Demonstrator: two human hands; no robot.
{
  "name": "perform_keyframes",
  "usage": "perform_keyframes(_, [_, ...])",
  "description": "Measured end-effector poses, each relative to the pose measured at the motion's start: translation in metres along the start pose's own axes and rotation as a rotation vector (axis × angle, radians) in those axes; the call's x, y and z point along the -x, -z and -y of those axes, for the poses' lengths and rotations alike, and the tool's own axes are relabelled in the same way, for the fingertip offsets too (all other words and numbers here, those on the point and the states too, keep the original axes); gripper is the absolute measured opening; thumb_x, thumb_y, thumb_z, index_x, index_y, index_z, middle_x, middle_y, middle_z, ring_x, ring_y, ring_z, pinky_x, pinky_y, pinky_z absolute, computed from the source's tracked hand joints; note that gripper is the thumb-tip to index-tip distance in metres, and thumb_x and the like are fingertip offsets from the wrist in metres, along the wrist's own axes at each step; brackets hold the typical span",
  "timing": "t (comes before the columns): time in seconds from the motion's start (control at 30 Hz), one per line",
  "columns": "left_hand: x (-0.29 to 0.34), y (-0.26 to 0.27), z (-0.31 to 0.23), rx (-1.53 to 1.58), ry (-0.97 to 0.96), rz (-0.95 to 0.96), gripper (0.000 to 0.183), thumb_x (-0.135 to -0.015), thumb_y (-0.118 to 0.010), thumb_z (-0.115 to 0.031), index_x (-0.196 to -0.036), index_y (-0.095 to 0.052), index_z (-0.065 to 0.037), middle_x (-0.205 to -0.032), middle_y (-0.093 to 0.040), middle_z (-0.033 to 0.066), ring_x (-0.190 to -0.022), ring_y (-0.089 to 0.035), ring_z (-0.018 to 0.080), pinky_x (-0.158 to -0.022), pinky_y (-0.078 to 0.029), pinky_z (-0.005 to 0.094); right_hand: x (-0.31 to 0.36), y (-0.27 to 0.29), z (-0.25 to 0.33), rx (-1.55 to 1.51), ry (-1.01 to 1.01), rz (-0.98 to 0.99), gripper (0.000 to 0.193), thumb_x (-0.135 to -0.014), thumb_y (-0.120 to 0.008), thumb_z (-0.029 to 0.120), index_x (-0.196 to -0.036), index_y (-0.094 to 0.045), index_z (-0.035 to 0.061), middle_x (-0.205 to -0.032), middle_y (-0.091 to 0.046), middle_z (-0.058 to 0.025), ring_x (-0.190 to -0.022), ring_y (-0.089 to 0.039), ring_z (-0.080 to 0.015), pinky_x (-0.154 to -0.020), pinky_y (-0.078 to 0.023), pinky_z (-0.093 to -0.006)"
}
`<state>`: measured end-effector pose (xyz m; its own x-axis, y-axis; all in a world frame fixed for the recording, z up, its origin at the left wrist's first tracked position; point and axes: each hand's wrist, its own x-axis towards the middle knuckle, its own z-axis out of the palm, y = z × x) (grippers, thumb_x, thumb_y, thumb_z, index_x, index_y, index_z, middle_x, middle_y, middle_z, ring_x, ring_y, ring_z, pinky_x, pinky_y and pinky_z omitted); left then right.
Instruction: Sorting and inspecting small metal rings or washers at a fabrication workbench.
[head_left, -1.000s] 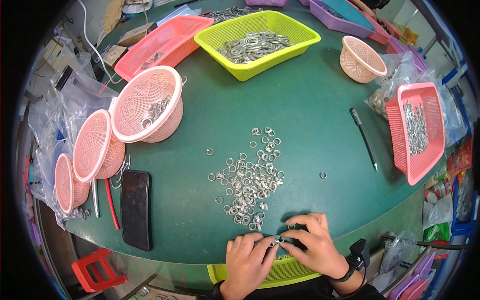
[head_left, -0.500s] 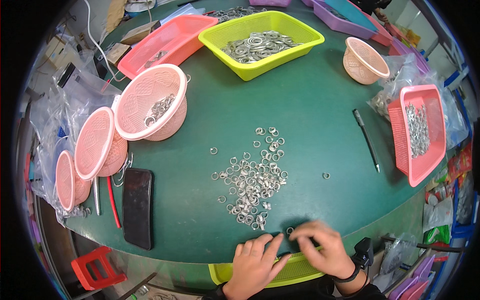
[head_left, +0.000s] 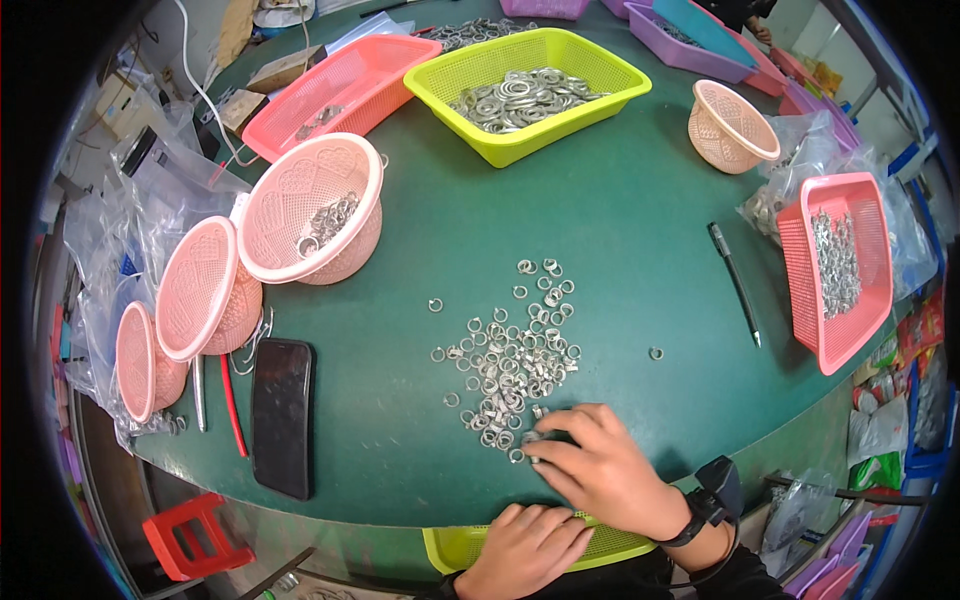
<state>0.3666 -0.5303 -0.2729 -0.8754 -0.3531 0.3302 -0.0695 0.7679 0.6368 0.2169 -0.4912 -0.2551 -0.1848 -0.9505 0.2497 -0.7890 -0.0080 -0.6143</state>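
Observation:
A loose pile of small silvery metal rings (head_left: 505, 365) lies on the green table in front of me. My right hand (head_left: 610, 470) reaches to the pile's lower right edge, with thumb and fingertips closed around a small metal ring (head_left: 531, 437); the fingers partly cover it. Nearer to me, my left hand (head_left: 528, 553) is held with its fingers curled together, over the yellow-green basket (head_left: 450, 550) at the table's near edge. What the left fingers hold, if anything, is hidden. One stray ring (head_left: 656, 353) lies to the right of the pile.
Pink round baskets (head_left: 312, 208) and a black phone (head_left: 283, 418) are on the left. At the back stand a yellow-green basket of flat rings (head_left: 528, 100) and a pink tray (head_left: 340, 95). A pen (head_left: 735, 285) and a pink basket of metal parts (head_left: 835, 270) are right.
My right hand has moved left and away from me to the pile's edge. My left hand has drawn back toward me, its fingers now more curled. The view has shifted slightly.

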Motion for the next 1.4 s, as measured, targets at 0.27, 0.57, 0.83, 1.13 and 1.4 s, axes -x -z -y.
perform_keyframes(0.27, [-0.013, 0.002, 0.016, -0.104, 0.244, -0.206, 0.027, -0.064, -0.072, -0.009, -0.089, -0.061, -0.006, -0.084, -0.053, 0.0071, -0.072, -0.05, 0.0234, -0.063, -0.039, 0.0328, 0.035, 0.028, -0.016, 0.036, -0.195, -0.031, 0.022, -0.067, -0.071, 0.006, -0.087, -0.062, 0.0052, -0.091, -0.058, -0.0067, -0.081, -0.052, -0.0244, -0.075, -0.042, -0.0329])
perform_keyframes(0.57, [-0.035, -0.022, 0.008, -0.138, 0.214, -0.107, 0.033, -0.065, -0.072, -0.014, -0.095, -0.061, -0.006, -0.086, -0.052, 0.0059, -0.074, -0.048, 0.0216, -0.063, -0.037, 0.0337, 0.047, 0.02, -0.014, -0.102, -0.306, -0.141, 0.023, -0.069, -0.068, 0.005, -0.091, -0.062, 0.0068, -0.09, -0.056, -0.0064, -0.085, -0.049, -0.0244, -0.072, -0.04, -0.0328])
perform_keyframes(0.83, [-0.03, -0.013, 0.008, -0.089, 0.23, -0.077, 0.031, -0.063, -0.072, -0.013, -0.09, -0.06, -0.006, -0.086, -0.053, 0.0056, -0.072, -0.05, 0.0216, -0.062, -0.036, 0.0333, 0.046, 0.022, -0.017, -0.086, -0.279, -0.013, 0.029, -0.068, -0.067, 0.008, -0.097, -0.062, 0.0091, -0.097, -0.052, -0.0058, -0.088, -0.045, -0.0246, -0.077, -0.038, -0.0333])
perform_keyframes(1.13, [-0.032, -0.016, 0.007, -0.072, 0.254, -0.089, 0.026, -0.065, -0.067, -0.005, -0.09, -0.061, -0.005, -0.078, -0.054, 0.0049, -0.069, -0.05, 0.0216, -0.062, -0.036, 0.0327, 0.046, 0.02, -0.019, -0.066, -0.262, -0.025, 0.025, -0.068, -0.069, 0.007, -0.091, -0.061, 0.0066, -0.094, -0.052, -0.0053, -0.087, -0.046, -0.0249, -0.075, -0.038, -0.0337])
perform_keyframes(1.4, [-0.027, -0.013, 0.007, -0.037, 0.229, -0.081, 0.026, -0.065, -0.065, -0.002, -0.091, -0.062, -0.003, -0.078, -0.054, 0.0057, -0.066, -0.05, 0.0218, -0.061, -0.036, 0.0327, 0.05, 0.021, -0.018, -0.106, -0.272, -0.069, 0.021, -0.068, -0.069, 0.006, -0.087, -0.06, 0.0056, -0.089, -0.052, -0.0055, -0.083, -0.048, -0.0255, -0.074, -0.039, -0.0336])
